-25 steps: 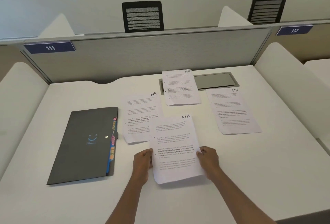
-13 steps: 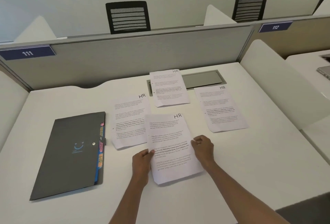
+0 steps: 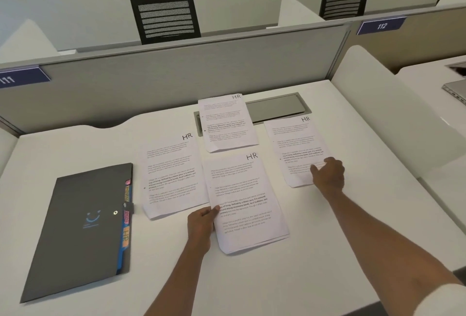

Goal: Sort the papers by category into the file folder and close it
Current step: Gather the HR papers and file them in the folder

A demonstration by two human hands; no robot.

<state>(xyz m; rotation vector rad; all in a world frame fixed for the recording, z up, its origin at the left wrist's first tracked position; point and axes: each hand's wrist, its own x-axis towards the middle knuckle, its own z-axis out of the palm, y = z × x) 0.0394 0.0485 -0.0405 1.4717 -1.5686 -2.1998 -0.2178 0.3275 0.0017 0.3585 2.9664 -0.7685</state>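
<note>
On the white desk (image 3: 327,252), the grey file folder (image 3: 75,227) lies closed at the left, just beside the leftmost sheet (image 3: 171,177). The left hand (image 3: 201,225) pinches the left edge of the nearest sheet (image 3: 247,202), thumb on top. The right hand (image 3: 329,174) lies with curled fingers over the lower corner of the right-hand sheet (image 3: 295,146); whether it grips cannot be told.

The right hand (image 3: 327,174) has left the near sheet (image 3: 245,202) and reached out to the right sheet (image 3: 295,149), its fingers now on that sheet's lower corner.
</note>
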